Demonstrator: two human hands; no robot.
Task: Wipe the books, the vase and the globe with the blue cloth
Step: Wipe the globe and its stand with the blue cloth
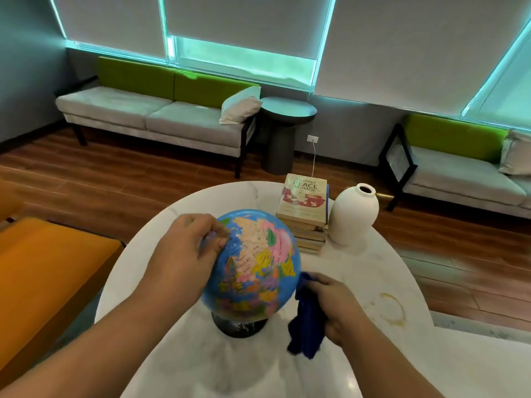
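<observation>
Grey sofas (149, 116) with green backs line the far wall under drawn blinds, and between them stands a dark round side table (287, 110). An orange seat (43, 268) sits at the near left. Closer to us is a white round table (373, 282), marked by a brownish ring stain (393, 308) on its right side.

We see the globe (253, 262) standing upright on its dark base (238, 326), near the middle of the table. Our left hand (184, 248) grips its upper left side, the fingers curled against the blue surface. Our right hand (336, 305) is closed round the blue cloth (306, 320), which hangs bunched from the fist just right of the globe. The top of the cloth meets the globe's lower right edge; we cannot tell whether it presses there.

Farther back and to the right lies the stack of books (304, 214), its top cover facing up. The white vase (355, 216) stands upright just beside the stack, on its right.
</observation>
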